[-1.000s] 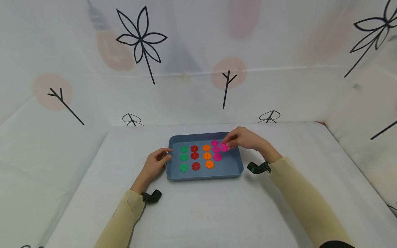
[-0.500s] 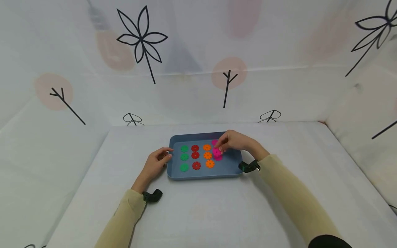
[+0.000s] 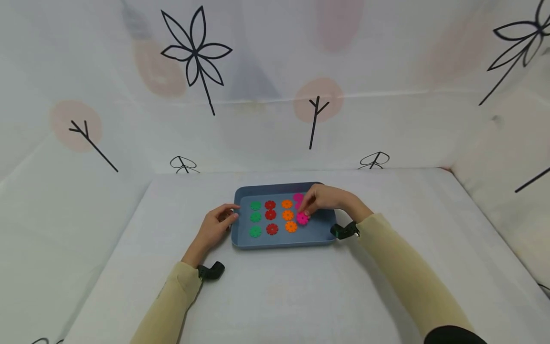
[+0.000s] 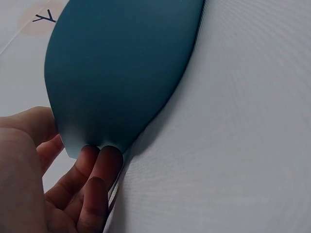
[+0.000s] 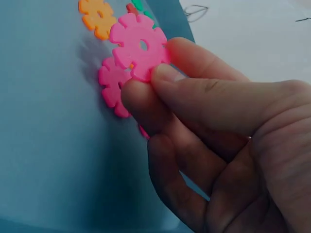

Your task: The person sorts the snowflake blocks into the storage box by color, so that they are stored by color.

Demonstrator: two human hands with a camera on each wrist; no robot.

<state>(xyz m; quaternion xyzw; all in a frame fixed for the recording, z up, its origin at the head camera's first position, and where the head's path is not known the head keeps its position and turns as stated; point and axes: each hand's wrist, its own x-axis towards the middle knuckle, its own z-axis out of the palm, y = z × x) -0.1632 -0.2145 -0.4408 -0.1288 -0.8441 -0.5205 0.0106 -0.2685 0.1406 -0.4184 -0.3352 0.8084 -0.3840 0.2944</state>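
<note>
A blue-grey tray (image 3: pixel 315 236) holds flower-shaped plastic discs in columns: green discs (image 3: pixel 255 217), red discs (image 3: pixel 270 215), orange discs (image 3: pixel 288 215) and, at the right, pink discs (image 3: pixel 298 196). My right hand (image 3: pixel 325 198) is over the pink column. Between thumb and fingertips it pinches a pink flower disc (image 5: pixel 140 46), which is held above another pink disc (image 5: pixel 112 85) in the right wrist view. Part of the pink column is hidden behind this hand. At the tray's left end my left hand (image 3: pixel 215 228) grips the rim, its curled fingers (image 4: pixel 109 162) against the outer wall.
The tray rests on a white-covered table (image 3: pixel 275 291). Behind it stands a white cloth backdrop (image 3: pixel 258 136) with leaf and twig drawings. Each wrist carries a dark strapped-on device, such as the left wrist device (image 3: pixel 211 272).
My right hand has moved left and slightly toward me with the pink disc, from the tray's right side to the near end of the pink column. My left hand stays at the rim.
</note>
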